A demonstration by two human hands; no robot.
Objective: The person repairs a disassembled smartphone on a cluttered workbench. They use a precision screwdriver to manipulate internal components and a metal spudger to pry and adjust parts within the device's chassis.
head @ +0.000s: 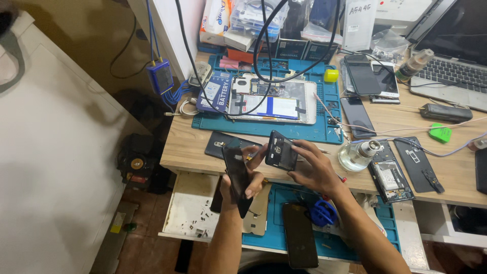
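Observation:
My left hand (246, 183) grips a black phone screen panel (236, 175), held edge-up and tilted over the open drawer. My right hand (315, 170) holds a black phone frame or back housing (280, 150) just above the front edge of the wooden desk (187, 144). The two parts are apart, a few centimetres from each other. A thin tool seems to stick out between my right fingers, but it is too small to be sure.
A blue repair mat (324, 133) carries an opened white tablet (271, 100) and a battery pack (215, 92). A glass bottle (359, 153), dismantled phones (389, 177), a laptop (451, 66) and black cables crowd the desk. The drawer holds a black phone (300, 234) and a blue tool (321, 213).

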